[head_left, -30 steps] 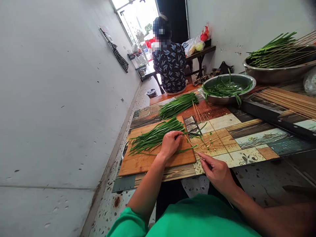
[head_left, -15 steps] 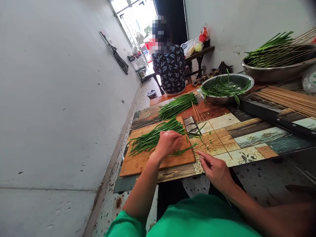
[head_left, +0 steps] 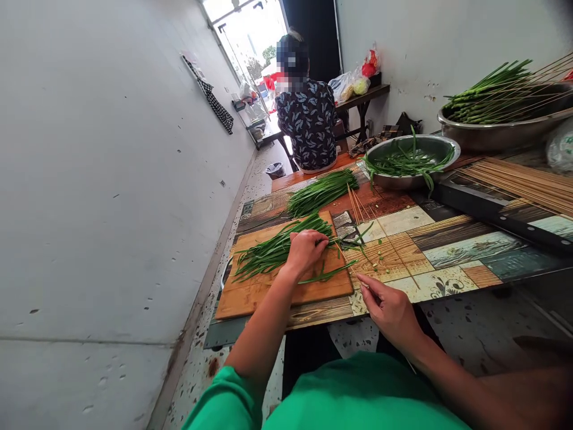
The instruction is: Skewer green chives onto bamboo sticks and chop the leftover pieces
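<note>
The right hand has its thumb and index finger closed in a firm pinch on a thin wooden skewer, the other fingers curled in toward the palm; the skewer slants up and leftward out of the pinch to the right edge of the cutting board, and its other end shows below the wrist. The left hand is over the board, palm down, with thumb and fingertips bunched at the right-hand ends of the cut chives; the fingertips are too small and partly covered, so I cannot tell whether they press together or have a stalk between them. The chives lie in a loose pile across the board, with a few strands apart from it, nearer the person. Beyond the board lies a second bundle of chives, with several loose skewers just beside it. To the right stand a metal bowl of greens and a knife with a black handle.
</note>
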The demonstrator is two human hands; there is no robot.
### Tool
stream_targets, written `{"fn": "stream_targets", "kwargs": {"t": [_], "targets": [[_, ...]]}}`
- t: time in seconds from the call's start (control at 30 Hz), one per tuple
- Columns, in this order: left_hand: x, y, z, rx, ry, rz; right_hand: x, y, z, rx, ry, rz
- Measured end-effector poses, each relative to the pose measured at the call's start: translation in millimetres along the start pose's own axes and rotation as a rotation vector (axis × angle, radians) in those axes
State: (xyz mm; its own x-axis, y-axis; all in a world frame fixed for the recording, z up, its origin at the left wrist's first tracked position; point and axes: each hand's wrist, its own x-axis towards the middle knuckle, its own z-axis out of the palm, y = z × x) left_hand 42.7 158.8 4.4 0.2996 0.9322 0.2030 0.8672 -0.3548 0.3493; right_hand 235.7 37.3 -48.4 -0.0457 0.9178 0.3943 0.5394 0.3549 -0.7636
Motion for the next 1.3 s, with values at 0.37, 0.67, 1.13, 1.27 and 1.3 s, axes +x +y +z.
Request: {"fn": "stream_targets", "kwargs": {"t": [0.37,0.67,1.13,1.27,1.3], "targets": [[-11,9,8,-0.159,0.048,-0.134,-1,-1,1,0.008,0.019,-0.001],[-12,5,11,-0.242,0.021,-0.100,-1,-1,0,0.006,0.002,0.007],[-18,10,9,-0.159,0.088,-0.009,1,-4,-2,0.012,-0.029,0.011],[-32,19,3,-0.117,-0.039,0.122,4,-4,-1,0.004,0.003,0.009],[-36,19,-1,-0.114,-0.093,0.161,4,-4,0,-0.001,0.004,0.014]]}}
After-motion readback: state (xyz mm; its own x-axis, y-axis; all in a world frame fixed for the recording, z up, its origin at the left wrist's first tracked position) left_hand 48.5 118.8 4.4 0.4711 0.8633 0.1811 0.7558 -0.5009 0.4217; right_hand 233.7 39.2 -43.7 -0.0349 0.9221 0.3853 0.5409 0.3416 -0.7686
